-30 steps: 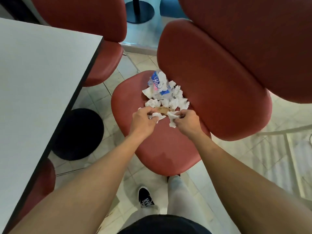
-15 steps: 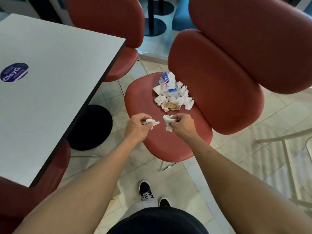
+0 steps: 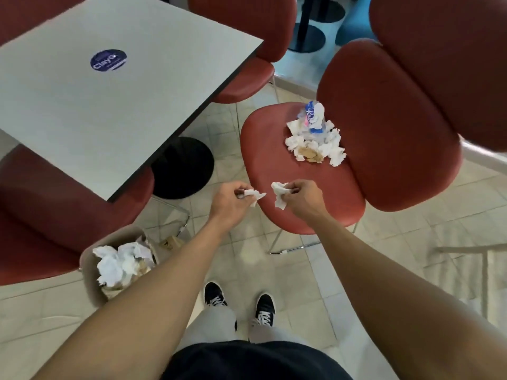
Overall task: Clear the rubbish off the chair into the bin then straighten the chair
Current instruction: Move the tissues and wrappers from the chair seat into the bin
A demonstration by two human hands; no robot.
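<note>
- Rubbish is in both hands right now. The left hand pinches one crumpled tissue in its fingertips.
- The right hand pinches a second tissue the same way, and it hangs down a bit.
- Both hands are close together at the front edge of the red chair seat. The two tissues are near each other but not touching.
- More rubbish is on the seat. A pile of tissues with a blue and white wrapper on top sits at about 1 o'clock from the hands, close to the chair back.
- The bin is on the floor at about 7 o'clock from the hands, next to the grey table. It already has white tissues inside.
- The left hand is nearer the bin, I think. The right hand has to cross farther over to drop its tissue in.
- The job looks only partly done. The pile is not cleared, and the chair sits turned away from the table.
</note>
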